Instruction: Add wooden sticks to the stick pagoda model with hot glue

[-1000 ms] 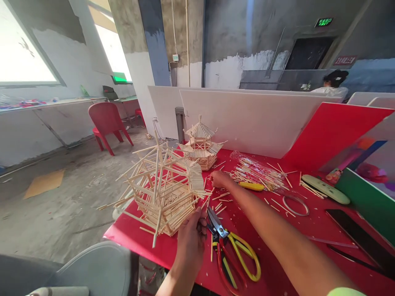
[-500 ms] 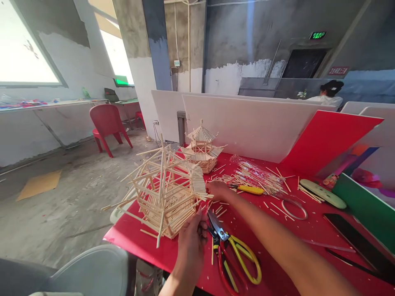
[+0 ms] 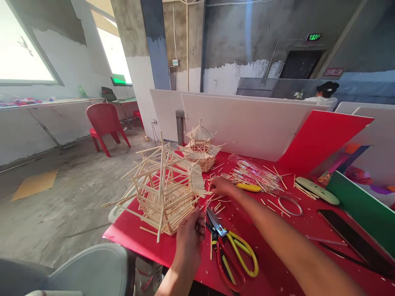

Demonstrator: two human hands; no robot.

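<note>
A half-built pavilion model of thin wooden sticks [image 3: 163, 193] stands at the left of the red table, its roof frame largely bare, with slats on one panel. My left hand [image 3: 189, 230] is closed by its front right base, fingertips pinched together; whatever is in them is too small to make out. Beyond the roof's right corner, my right hand [image 3: 224, 187] has its fingers bent down over loose short sticks [image 3: 219, 205]; its grip is partly hidden. Yellow- and red-handled cutting tools [image 3: 230, 242] lie just right of my left hand.
A finished stick pavilion [image 3: 202, 148] stands behind. A plastic bag of sticks [image 3: 256, 172], a yellow utility knife [image 3: 248, 187], a tape ring [image 3: 290, 205] and a green oblong case [image 3: 317, 190] lie rightward. White boards [image 3: 240, 123] border the back; a person [image 3: 325, 94] is beyond.
My right hand has shifted slightly right, away from the model's roof corner, and covers the knife's front end more. My left hand stays by the base. The view has turned slightly.
</note>
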